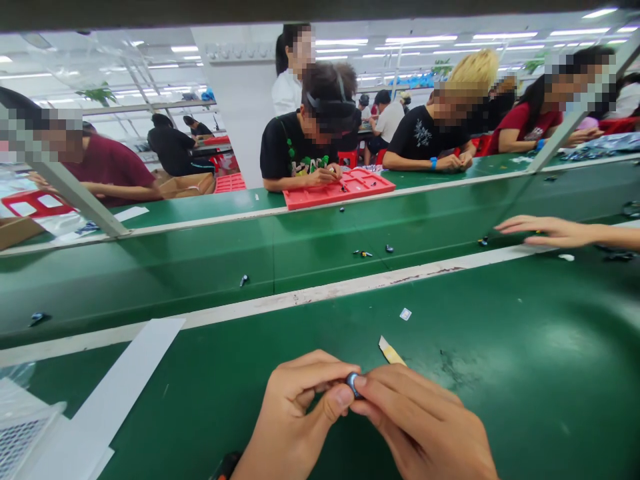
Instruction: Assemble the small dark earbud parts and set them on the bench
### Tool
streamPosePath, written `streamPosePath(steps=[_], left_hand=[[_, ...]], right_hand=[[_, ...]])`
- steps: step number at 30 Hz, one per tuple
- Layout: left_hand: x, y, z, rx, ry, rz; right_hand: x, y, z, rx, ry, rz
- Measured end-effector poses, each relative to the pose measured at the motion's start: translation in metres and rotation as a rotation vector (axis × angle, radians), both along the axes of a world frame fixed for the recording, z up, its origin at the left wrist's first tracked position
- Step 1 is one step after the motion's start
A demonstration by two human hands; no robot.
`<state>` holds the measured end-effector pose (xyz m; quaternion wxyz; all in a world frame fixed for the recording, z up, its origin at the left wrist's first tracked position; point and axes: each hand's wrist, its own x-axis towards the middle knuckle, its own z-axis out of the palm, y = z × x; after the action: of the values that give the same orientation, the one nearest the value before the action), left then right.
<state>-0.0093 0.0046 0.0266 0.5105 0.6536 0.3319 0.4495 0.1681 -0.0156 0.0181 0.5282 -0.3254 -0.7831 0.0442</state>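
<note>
In the head view, a small, glossy dark-blue earbud piece [353,385] sits pinched between my two hands. The thumb and forefinger of my left hand [305,407] grip it from the left. From the other side, the fingertips of my right hand [425,413] close on it. Fingers cover most of the piece, so its full shape is hidden. Just beyond my right hand a yellow knife [391,351] with a pale blade tip pokes out. Its rear end is hidden behind that hand, and I cannot tell whether it lies on the table or is tucked in the fingers.
A small white square sticker [405,314] lies on the green bench [225,373]. White card strips [130,373] and a white mesh tray [25,433] are at left. Beyond a pale ledge, the green belt [310,250] carries several small dark parts. A co-worker's hand [550,231] reaches in at right.
</note>
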Motion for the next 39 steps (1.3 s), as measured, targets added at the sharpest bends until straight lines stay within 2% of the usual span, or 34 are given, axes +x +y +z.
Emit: streamPosePath(steps=[3, 5, 8, 10, 13, 18, 22, 26, 28, 31, 35, 39], left_hand=[[0.003, 0.004, -0.004, 0.046, 0.176, 0.012], [0.006, 0.006, -0.01, 0.038, 0.331, 0.0], [0.011, 0.007, -0.023, 0.007, 0.496, -0.036], [0.014, 0.006, -0.031, 0.032, 0.591, -0.038], [0.016, 0.005, -0.043, 0.098, 0.682, -0.007], [0.018, 0.002, -0.053, 0.115, 0.643, 0.018], [0.018, -0.001, -0.056, 0.121, 0.629, 0.05], [0.014, 0.0, -0.056, 0.157, 0.664, 0.103], [0.011, 0.005, -0.055, 0.178, 0.687, 0.156], [0.004, 0.016, -0.052, 0.205, 0.721, 0.259], [-0.002, 0.022, -0.051, 0.237, 0.777, 0.326], [-0.001, 0.019, -0.054, 0.274, 0.817, 0.318]], right_hand=[[0.004, 0.002, -0.01, -0.038, -0.06, -0.078], [0.009, 0.005, -0.019, -0.234, -0.094, -0.068], [0.015, 0.01, -0.033, -0.646, -0.121, -0.029], [0.018, 0.012, -0.042, -0.799, -0.159, -0.068], [0.021, 0.015, -0.053, -0.8, -0.26, -0.139], [0.019, 0.015, -0.061, -0.733, -0.34, -0.147], [0.014, 0.009, -0.057, -0.738, -0.327, -0.191], [0.014, 0.016, -0.044, -0.743, -0.31, -0.145], [0.013, 0.037, -0.037, -0.735, -0.279, -0.119], [0.0, 0.095, -0.03, -0.691, -0.234, -0.133], [-0.043, 0.176, -0.033, -0.647, -0.213, -0.212], [-0.078, 0.215, -0.038, -0.585, -0.217, -0.277]])
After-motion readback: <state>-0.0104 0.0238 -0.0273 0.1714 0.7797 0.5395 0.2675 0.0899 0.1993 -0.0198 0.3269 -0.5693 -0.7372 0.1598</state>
